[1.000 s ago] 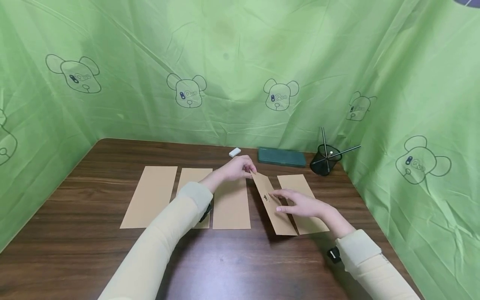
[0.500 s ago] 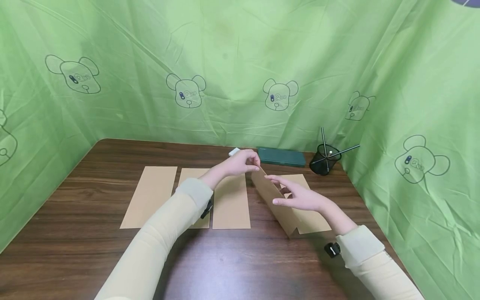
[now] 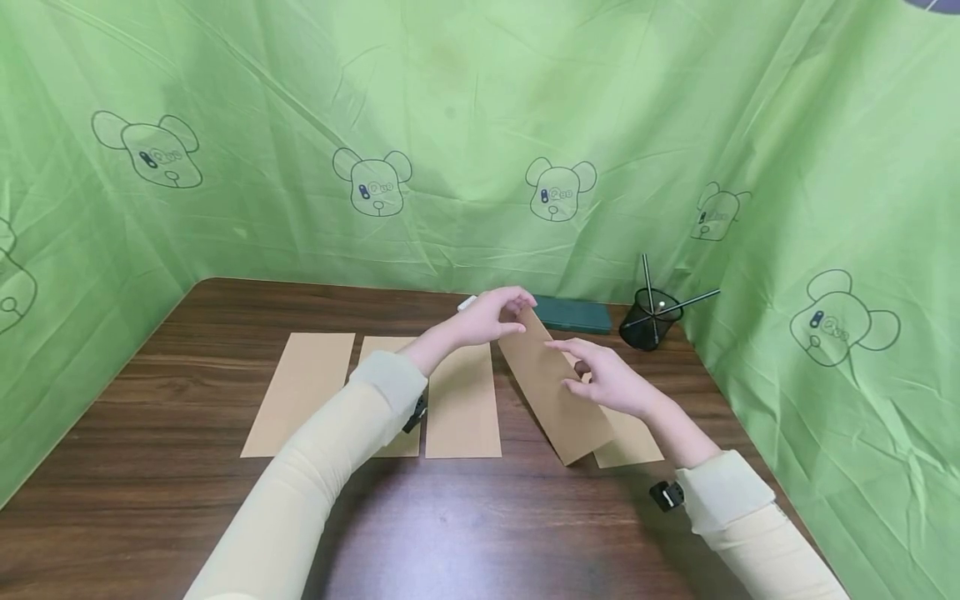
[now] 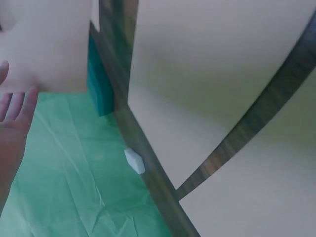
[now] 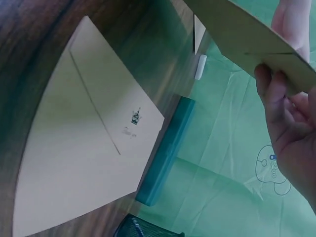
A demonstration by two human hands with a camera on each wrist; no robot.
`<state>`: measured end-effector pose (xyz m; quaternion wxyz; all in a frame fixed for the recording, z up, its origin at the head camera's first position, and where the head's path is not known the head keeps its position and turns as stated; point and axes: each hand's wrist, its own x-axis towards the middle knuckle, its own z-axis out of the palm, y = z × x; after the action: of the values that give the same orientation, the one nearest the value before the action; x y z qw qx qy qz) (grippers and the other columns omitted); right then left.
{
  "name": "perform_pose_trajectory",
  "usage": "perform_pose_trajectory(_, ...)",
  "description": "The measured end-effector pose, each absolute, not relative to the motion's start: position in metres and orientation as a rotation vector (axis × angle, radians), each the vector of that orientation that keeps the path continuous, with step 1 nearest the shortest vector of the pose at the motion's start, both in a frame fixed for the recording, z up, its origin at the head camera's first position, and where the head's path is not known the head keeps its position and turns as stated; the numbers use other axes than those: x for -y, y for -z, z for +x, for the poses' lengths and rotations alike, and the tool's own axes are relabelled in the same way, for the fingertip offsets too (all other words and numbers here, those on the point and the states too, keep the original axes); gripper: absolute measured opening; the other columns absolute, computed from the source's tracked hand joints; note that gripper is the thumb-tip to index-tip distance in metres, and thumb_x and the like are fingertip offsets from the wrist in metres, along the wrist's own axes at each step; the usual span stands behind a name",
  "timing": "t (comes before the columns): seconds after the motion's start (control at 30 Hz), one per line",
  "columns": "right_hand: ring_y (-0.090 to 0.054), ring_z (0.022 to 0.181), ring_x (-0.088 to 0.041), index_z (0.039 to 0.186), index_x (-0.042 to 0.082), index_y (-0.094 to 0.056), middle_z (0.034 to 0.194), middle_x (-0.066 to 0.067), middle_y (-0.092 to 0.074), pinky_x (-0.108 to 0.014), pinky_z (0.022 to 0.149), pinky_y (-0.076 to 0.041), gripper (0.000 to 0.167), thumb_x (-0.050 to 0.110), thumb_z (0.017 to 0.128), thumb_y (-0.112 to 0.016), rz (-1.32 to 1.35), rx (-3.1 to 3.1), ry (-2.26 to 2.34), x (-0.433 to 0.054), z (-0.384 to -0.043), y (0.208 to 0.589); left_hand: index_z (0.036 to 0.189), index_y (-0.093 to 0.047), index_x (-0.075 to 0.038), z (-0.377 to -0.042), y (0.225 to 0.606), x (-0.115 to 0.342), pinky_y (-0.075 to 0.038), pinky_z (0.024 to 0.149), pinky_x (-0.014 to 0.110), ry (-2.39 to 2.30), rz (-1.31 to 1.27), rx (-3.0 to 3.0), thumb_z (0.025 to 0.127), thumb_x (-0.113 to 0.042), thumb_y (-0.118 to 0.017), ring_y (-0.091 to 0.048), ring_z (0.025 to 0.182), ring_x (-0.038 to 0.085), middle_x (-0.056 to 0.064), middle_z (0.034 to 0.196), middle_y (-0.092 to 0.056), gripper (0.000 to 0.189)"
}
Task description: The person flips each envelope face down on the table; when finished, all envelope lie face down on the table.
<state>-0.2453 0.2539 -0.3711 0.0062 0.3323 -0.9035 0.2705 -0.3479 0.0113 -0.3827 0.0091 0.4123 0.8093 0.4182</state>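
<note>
My left hand [image 3: 491,318] pinches the far end of a raised, tilted flat brown kraft-paper piece [image 3: 536,387]; in the left wrist view its fingers [image 4: 22,108] pass behind the edge. At the right edge of this piece, my right hand [image 3: 611,379] has bent fingers [image 5: 279,86] against the back, with index finger and thumb in front; how firmly it holds is unclear. Partly covered beneath lies a second kraft-paper piece [image 3: 630,442], which shows a thin line and a small dark print in the right wrist view.
Three more kraft-paper pieces lie in a row to the left, the outermost one [image 3: 303,392] at the far left. Behind stand a flat dark green case [image 3: 577,315], a small white block [image 3: 467,302] and a black mesh pen cup [image 3: 649,325]. Green curtain [image 3: 450,100] encloses the wooden table [image 3: 187,367].
The left hand has moved up and right, lifting the far end of the kraft-paper piece. The piece has turned over, hiding its print from the head view. The right hand has shifted to its edge.
</note>
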Motion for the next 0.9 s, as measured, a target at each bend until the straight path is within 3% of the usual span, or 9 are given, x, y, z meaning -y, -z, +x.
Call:
perform_pose_trajectory(0.1, -0.056, 0.067, -0.01, 0.137, 0.01, -0.048, 0.129, -0.009, -0.054, -0.022, 0.055, -0.046, 0.062, 0.0, 0.079, -0.068, 0.963, 2.824, -0.812, -0.256, -0.246, 0.375, 0.134, -0.046, -0.008, -0.343, 0.388, -0.014, -0.046, 0.098, 0.034, -1.288, 1.317, -2.479, 0.084, -0.004, -0.068, -0.047, 0.124, 0.02, 0.008, 0.137, -0.047, 0.055)
perform_pose_trajectory(0.2, -0.058, 0.07, -0.013, 0.137, 0.007, -0.047, 0.129, -0.012, -0.054, -0.022, 0.057, -0.047, 0.063, -0.001, 0.078, -0.068, 0.892, 2.825, -0.824, -0.259, -0.246, 0.38, 0.141, -0.039, -0.011, -0.335, 0.395, -0.016, -0.035, 0.109, 0.039, -1.133, 1.373, -2.524, 0.083, -0.005, -0.07, -0.031, 0.137, 0.022, 0.008, 0.149, -0.031, 0.066)
perform_pose_trajectory(0.3, -0.065, 0.076, -0.019, 0.138, 0.005, -0.047, 0.128, -0.015, -0.053, -0.025, 0.061, -0.051, 0.064, -0.003, 0.078, -0.069, 0.821, 2.832, -0.897, -0.261, -0.247, 0.386, 0.144, -0.035, -0.014, -0.327, 0.401, -0.016, -0.021, 0.115, 0.043, -0.956, 1.401, -2.573, 0.081, -0.008, -0.073, -0.019, 0.142, 0.024, 0.007, 0.153, -0.024, 0.074)
perform_pose_trajectory(0.4, -0.067, 0.085, -0.026, 0.138, 0.004, -0.046, 0.129, -0.018, -0.052, -0.03, 0.07, -0.055, 0.065, -0.003, 0.078, -0.069, 0.737, 2.852, -0.967, -0.264, -0.248, 0.394, 0.144, -0.034, -0.018, -0.32, 0.409, -0.012, -0.017, 0.114, 0.051, -0.828, 1.372, -2.579, 0.079, -0.012, -0.075, -0.014, 0.143, 0.027, 0.006, 0.154, -0.024, 0.077)
perform_pose_trajectory(0.5, -0.064, 0.097, -0.033, 0.138, 0.004, -0.046, 0.131, -0.02, -0.049, -0.037, 0.08, -0.055, 0.064, -0.002, 0.078, -0.07, 0.645, 2.874, -1.034, -0.266, -0.249, 0.402, 0.144, -0.034, -0.018, -0.315, 0.417, -0.004, -0.017, 0.111, 0.057, -0.742, 1.341, -2.568, 0.078, -0.018, -0.077, -0.014, 0.143, 0.03, 0.006, 0.152, -0.027, 0.079)
perform_pose_trajectory(0.6, -0.063, 0.102, -0.037, 0.139, 0.003, -0.044, 0.138, -0.023, -0.044, -0.038, 0.08, -0.055, 0.065, -0.001, 0.08, -0.069, 0.573, 2.9, -1.139, -0.267, -0.249, 0.411, 0.144, -0.034, -0.012, -0.313, 0.426, 0.004, -0.016, 0.113, 0.055, -0.683, 1.337, -2.548, 0.077, -0.022, -0.078, -0.015, 0.142, 0.033, 0.007, 0.151, -0.03, 0.08)
perform_pose_trajectory(0.73, -0.065, 0.098, -0.036, 0.141, 0.0, -0.041, 0.142, -0.023, -0.041, -0.03, 0.072, -0.056, 0.066, 0.0, 0.081, -0.07, 0.536, 2.916, -1.228, -0.267, -0.25, 0.422, 0.145, -0.032, -0.009, -0.312, 0.436, 0.012, -0.013, 0.116, 0.048, -0.61, 1.323, -2.524, 0.077, -0.031, -0.078, -0.017, 0.143, 0.03, 0.007, 0.151, -0.031, 0.085)
perform_pose_trajectory(0.9, -0.068, 0.087, -0.025, 0.139, -0.007, -0.038, 0.14, -0.024, -0.045, -0.024, 0.07, -0.053, 0.068, 0.003, 0.08, -0.072, 0.568, 2.934, -1.153, -0.262, -0.251, 0.434, 0.143, -0.035, -0.005, -0.311, 0.443, 0.013, -0.016, 0.116, 0.041, -0.552, 1.366, -2.529, 0.074, -0.038, -0.078, -0.029, 0.138, 0.025, 0.008, 0.146, -0.039, 0.088)
